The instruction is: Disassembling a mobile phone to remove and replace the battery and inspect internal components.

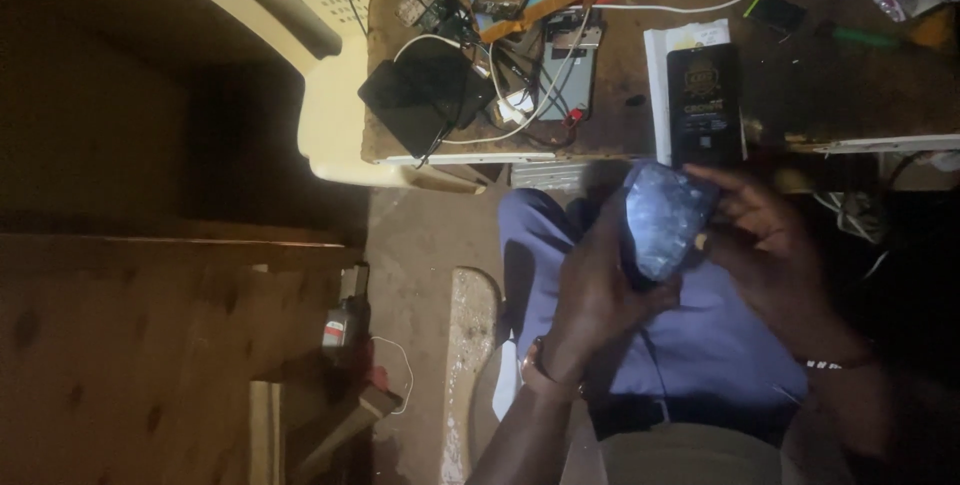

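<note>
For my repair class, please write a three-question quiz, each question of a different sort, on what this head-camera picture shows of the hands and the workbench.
1. True or false: both hands hold the flat rectangular phone with the pale, glaring screen.
2. Multiple choice: where does the black rectangular box with gold print lie? A) on the floor B) on the brown wooden workbench, on a white sheet C) on the cream plastic chair
3. Fill in: the phone is held above the person's lap, which is clothed in ____ trousers.

Key
1. True: the left hand and the right hand grip it from either side.
2. B
3. blue
</note>
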